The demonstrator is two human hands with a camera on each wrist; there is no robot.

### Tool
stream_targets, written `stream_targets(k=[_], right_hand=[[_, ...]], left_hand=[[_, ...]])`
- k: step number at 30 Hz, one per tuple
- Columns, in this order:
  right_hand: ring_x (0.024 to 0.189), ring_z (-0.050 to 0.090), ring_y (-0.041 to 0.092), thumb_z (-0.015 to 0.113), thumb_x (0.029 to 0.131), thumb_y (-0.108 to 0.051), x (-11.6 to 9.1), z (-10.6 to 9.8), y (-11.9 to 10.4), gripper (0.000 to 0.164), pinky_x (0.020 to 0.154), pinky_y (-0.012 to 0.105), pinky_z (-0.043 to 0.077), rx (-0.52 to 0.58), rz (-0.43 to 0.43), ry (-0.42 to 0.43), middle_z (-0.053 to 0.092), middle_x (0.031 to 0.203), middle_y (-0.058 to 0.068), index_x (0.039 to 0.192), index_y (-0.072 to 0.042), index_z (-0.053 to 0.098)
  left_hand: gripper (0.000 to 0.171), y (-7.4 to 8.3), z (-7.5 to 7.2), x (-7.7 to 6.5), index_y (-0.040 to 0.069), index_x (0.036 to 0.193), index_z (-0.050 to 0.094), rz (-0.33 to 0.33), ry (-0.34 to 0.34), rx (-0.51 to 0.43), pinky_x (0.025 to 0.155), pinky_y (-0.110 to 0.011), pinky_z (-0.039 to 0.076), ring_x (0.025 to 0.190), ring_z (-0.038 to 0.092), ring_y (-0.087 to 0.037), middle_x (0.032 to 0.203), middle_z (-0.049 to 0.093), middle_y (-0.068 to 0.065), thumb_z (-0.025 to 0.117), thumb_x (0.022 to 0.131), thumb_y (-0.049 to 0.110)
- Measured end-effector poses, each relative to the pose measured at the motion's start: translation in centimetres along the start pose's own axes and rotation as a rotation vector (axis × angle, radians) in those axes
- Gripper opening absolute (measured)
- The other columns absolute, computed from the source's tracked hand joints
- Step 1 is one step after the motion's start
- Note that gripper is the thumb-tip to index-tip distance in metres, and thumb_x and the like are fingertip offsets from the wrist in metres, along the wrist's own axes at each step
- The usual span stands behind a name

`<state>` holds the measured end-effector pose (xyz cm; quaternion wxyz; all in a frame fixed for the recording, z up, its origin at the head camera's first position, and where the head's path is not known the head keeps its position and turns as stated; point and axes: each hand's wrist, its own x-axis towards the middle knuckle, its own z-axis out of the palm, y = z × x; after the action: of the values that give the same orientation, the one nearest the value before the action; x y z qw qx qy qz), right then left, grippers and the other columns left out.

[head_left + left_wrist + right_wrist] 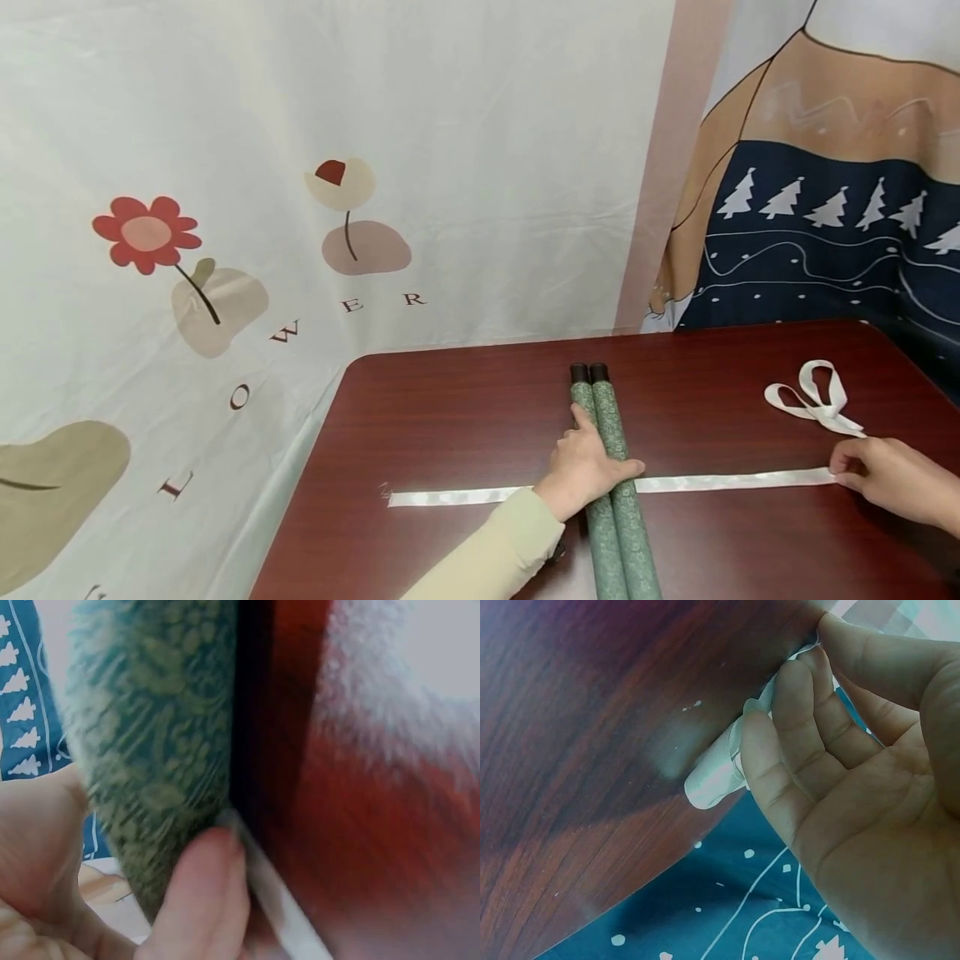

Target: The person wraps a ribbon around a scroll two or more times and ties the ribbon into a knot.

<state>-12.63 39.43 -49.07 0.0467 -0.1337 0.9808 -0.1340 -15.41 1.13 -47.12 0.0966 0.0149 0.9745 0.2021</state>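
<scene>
Nearest my camera, a pale sleeve (491, 546) reached in to the left hand (581, 467), which I saw gripping two green rolls (636, 533) from above, the thumb stretched over to their right side and the index finger lying along the left one. The rolls lay side by side on the dark red table (450, 417), right of its middle; their long axis ran away from the person, the far ends leaning slightly left, the near ends cut off by my head view.

Under them passed a white ribbon (712, 482) — its long axis running left to right, nearly square across the rolls. Its left end lay flat on the wood, pointing left, and the right length slanted a little farther off. There I had the right hand (892, 479) pinching the ribbon between thumb and fingertips, close to the tabletop; the right wrist view showed me a white curl below the fingers.

Just beyond that hand sat loose ribbon loops (823, 408), pointing away and to the left. Farther still, black end caps (598, 372) finished the rolls, short of the table's far edge. Behind everything I made out a pale cloth (487, 125) printed with flowers and letters — and, on the right, a dark blue panel (810, 258) with white trees.
</scene>
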Motion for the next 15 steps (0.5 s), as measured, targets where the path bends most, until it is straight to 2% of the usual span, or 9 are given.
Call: stream_targets(k=[3, 6, 9, 13, 15], right_hand=[[0.057, 0.042, 0.01, 0.072, 0.072, -0.003, 0.1, -0.1, -0.1, 0.022, 0.055, 0.035, 0.042, 0.005, 0.005, -0.009, 0.049, 0.061, -0.008, 0.071, -0.019, 0.058], [0.057, 0.042, 0.011, 0.072, 0.072, -0.003, 0.1, -0.2, -0.1, 0.021, 0.055, 0.035, 0.042, 0.005, 0.009, -0.015, 0.049, 0.061, -0.008, 0.07, -0.019, 0.058], [0.057, 0.042, 0.01, 0.072, 0.072, -0.004, 0.1, -0.1, -0.2, 0.022, 0.055, 0.035, 0.041, 0.004, 0.005, -0.011, 0.049, 0.06, -0.009, 0.068, -0.019, 0.057], [0.056, 0.042, 0.01, 0.072, 0.072, -0.003, 0.0, -0.1, -0.2, 0.023, 0.054, 0.034, 0.041, 0.006, 0.003, -0.006, 0.048, 0.06, -0.009, 0.068, -0.02, 0.057], [0.056, 0.041, 0.01, 0.072, 0.072, -0.003, 0.0, -0.1, -0.2, 0.022, 0.054, 0.034, 0.04, 0.006, 0.006, -0.004, 0.048, 0.06, -0.009, 0.068, -0.019, 0.057]], left_hand=[[0.116, -1.0, -0.8, -0.1, 0.0, 0.147, 0.021, 0.078, -0.008, 0.029, 0.072, -0.041, 0.052, 0.089, 0.061, -0.029, 0.106, 0.065, -0.016, 0.059, 0.068, 0.077], [0.1, -2.4, -2.0, -0.2, 0.003, 0.144, 0.032, 0.177, -0.001, 0.05, 0.082, -0.043, 0.05, 0.1, 0.057, -0.027, 0.115, 0.063, -0.014, 0.051, 0.077, 0.074], [0.081, -3.9, -3.2, -0.2, 0.009, 0.139, 0.044, 0.277, 0.021, 0.05, 0.092, -0.043, 0.045, 0.114, 0.049, -0.025, 0.126, 0.057, -0.011, 0.053, 0.082, 0.066], [0.055, -5.8, -4.5, -0.2, 0.016, 0.117, 0.061, 0.42, 0.03, 0.122, 0.087, -0.036, 0.046, 0.1, 0.052, -0.015, 0.104, 0.062, 0.001, 0.067, 0.076, 0.053], [0.042, -6.6, -5.0, -0.3, 0.019, 0.101, 0.066, 0.481, 0.026, 0.166, 0.076, -0.031, 0.047, 0.087, 0.051, -0.012, 0.09, 0.06, 0.005, 0.072, 0.071, 0.047]])
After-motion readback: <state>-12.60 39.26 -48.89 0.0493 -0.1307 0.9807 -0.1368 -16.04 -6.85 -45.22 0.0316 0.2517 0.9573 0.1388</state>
